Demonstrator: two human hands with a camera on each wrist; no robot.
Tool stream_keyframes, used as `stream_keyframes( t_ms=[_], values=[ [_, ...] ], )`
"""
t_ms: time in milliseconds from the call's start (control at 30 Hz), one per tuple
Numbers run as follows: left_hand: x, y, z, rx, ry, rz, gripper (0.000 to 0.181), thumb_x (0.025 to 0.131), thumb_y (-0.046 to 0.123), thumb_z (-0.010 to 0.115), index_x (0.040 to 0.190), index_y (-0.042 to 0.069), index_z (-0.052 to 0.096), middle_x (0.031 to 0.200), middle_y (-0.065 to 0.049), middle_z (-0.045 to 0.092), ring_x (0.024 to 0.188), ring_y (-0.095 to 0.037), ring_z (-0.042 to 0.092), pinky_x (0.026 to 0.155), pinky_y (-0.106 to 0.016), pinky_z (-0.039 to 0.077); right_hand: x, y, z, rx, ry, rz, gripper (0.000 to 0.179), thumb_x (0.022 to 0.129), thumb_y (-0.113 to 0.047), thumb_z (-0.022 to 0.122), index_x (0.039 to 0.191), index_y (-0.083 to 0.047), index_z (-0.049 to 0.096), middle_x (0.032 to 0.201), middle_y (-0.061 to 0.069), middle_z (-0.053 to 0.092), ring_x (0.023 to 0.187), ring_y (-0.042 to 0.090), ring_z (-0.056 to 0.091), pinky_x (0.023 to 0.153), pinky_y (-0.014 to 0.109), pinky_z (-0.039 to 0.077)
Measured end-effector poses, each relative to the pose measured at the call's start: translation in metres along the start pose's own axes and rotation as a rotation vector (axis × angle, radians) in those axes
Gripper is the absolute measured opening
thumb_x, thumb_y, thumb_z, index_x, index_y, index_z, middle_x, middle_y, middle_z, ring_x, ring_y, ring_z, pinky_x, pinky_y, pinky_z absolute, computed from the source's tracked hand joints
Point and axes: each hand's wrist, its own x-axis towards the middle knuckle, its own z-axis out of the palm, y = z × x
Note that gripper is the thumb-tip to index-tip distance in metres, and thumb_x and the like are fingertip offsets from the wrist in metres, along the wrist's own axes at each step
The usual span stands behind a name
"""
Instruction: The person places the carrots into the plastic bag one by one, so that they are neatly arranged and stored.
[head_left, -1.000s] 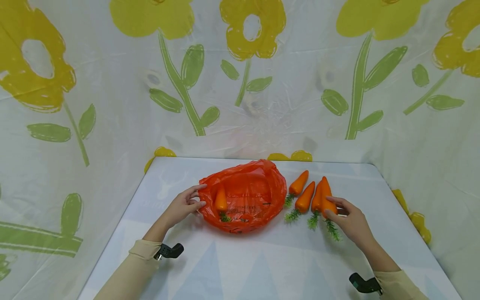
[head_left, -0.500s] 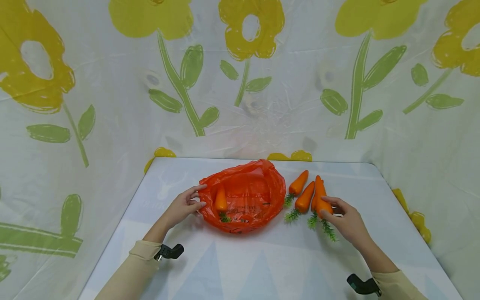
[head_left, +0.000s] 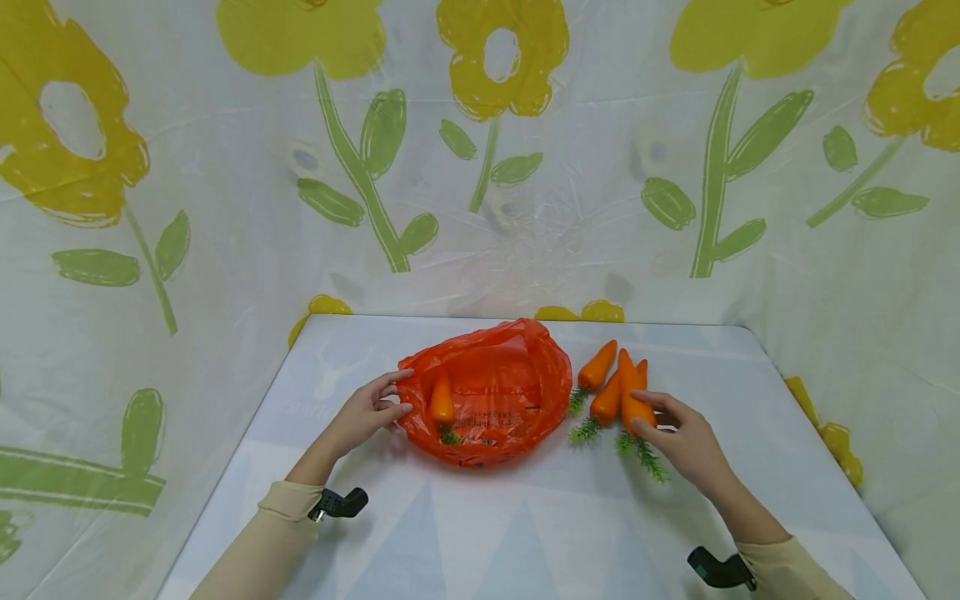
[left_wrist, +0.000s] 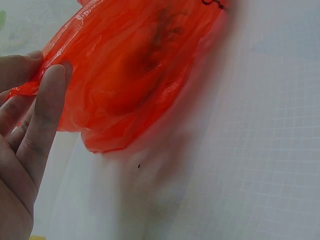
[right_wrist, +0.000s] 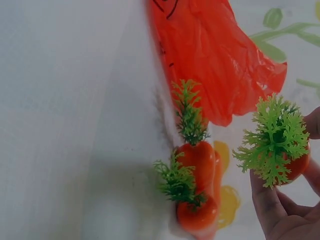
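Observation:
My left hand [head_left: 367, 417] pinches the left rim of a red plastic bag [head_left: 502, 450], whose mouth gapes upward on the table. One toy carrot [head_left: 442, 400] with a green leafy top lies inside the bag at the left. In my right hand [head_left: 686, 433] is another carrot [head_left: 636, 408], gripped near its thick end, tip pointing away. It overlaps the carrots behind it in the head view; in the right wrist view its leafy top [right_wrist: 275, 140] faces the camera, apart from two carrots [right_wrist: 196, 215] beyond. The left wrist view shows thumb and fingers on the thin plastic [left_wrist: 55, 55].
Between bag and right hand, several loose carrots lie on the white table [head_left: 480, 533], one [head_left: 597, 367] farthest back. A flowered curtain [head_left: 570, 167] rises behind the table and along its sides. Each wrist wears a black camera mount [head_left: 341, 502].
My right hand has carried its carrot a little to the left, over the neighbouring carrots toward the bag. The left hand and bag have stayed in place.

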Motion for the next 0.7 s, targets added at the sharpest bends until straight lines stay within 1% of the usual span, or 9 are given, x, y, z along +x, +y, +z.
stream_keyframes(
  t_ms=[167,300,533,700],
  values=[
    [0.000,0.000,0.000,0.005,0.001,0.002,0.062,0.097,0.021,0.072,0.152,0.016,0.045,0.137,-0.018,0.058,0.086,-0.027,0.069,0.081,-0.046,0.062,0.000,-0.003,0.002,0.024,-0.007,-0.010,0.050,0.099,-0.032,0.069,0.143,-0.009,0.058,0.138,0.021,0.057,0.110,0.033,0.061,0.078,0.019,0.054],
    [0.000,-0.001,0.000,0.013,0.003,0.006,0.062,0.096,0.021,0.072,0.152,0.015,0.045,0.137,-0.020,0.058,0.087,-0.024,0.070,0.080,-0.043,0.062,0.001,-0.006,0.003,0.038,-0.008,-0.024,0.050,0.099,-0.030,0.069,0.142,-0.009,0.059,0.138,0.020,0.057,0.110,0.032,0.061,0.078,0.020,0.055],
    [-0.001,-0.001,0.000,0.019,0.005,0.004,0.062,0.097,0.021,0.071,0.152,0.013,0.045,0.138,-0.020,0.058,0.088,-0.023,0.070,0.079,-0.038,0.062,0.001,-0.015,0.005,0.062,-0.002,-0.052,0.047,0.098,-0.028,0.071,0.140,-0.010,0.061,0.130,0.017,0.063,0.105,0.027,0.061,0.078,0.021,0.056],
    [-0.001,-0.001,0.000,0.018,0.005,-0.005,0.062,0.097,0.021,0.071,0.153,0.013,0.045,0.138,-0.022,0.057,0.089,-0.026,0.069,0.080,-0.039,0.062,0.001,-0.019,0.007,0.091,-0.012,-0.070,0.046,0.097,-0.026,0.071,0.139,-0.011,0.062,0.127,0.015,0.065,0.101,0.024,0.062,0.077,0.023,0.057]
  ],
)
